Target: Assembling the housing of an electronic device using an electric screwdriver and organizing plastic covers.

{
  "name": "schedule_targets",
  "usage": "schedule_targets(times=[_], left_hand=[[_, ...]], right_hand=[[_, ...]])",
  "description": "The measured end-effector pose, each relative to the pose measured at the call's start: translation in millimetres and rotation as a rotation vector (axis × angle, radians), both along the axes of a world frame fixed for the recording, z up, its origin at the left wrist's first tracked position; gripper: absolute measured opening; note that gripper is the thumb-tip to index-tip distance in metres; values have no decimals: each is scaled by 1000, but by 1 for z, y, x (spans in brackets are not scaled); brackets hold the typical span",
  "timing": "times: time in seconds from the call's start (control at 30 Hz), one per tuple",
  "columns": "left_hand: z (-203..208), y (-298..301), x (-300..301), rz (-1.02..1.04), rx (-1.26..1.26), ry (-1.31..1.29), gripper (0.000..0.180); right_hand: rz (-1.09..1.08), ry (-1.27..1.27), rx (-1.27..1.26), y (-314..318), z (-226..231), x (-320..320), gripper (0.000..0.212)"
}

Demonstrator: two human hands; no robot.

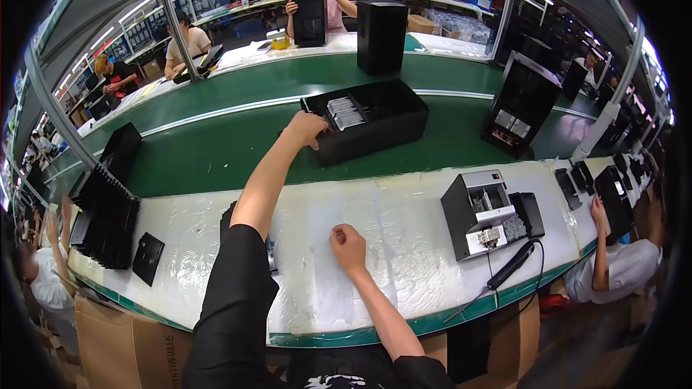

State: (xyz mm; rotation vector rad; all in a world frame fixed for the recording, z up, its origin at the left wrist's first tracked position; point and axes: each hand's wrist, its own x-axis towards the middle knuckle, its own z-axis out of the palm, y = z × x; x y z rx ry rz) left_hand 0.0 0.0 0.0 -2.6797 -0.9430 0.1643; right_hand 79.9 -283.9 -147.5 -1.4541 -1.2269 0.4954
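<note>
My left hand reaches out to a long black open-topped casing on the green belt and grips its near left end. A silver ribbed part shows inside the casing. My right hand hovers at or rests on the white film-covered worktop, its fingers curled in; whatever they may hold is hidden. Between the hands and my left sleeve, a dark object partly hidden by the arm lies on the worktop.
To the right stand a screw feeder and a black electric screwdriver with its cable. Stacked black panels and a loose panel are at left. More casings stand on the green belt. Co-workers sit around.
</note>
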Motion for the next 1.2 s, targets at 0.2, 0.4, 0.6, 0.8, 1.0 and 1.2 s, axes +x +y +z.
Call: schedule_targets(times=[0.2,0.4,0.6,0.8,1.0,1.2], left_hand=[[49,-54,26,-39,-111,-47,47],[82,-114,51,-96,-268,-161,51],[78,-212,43,-153,-335,-225,38],[43,-324,19,-294,-435,-335,11],[40,-389,-24,-90,-901,-322,26],[12,-419,-66,186,-1126,-1073,39]], right_hand=[[-30,13,47,1,3,3,8],[-198,493,170,2,-18,15,20],[-369,610,218,-56,28,59,40],[-152,630,92,-97,81,63,49],[6,645,96,-126,90,40,60],[-42,545,1,-138,89,54,58]])
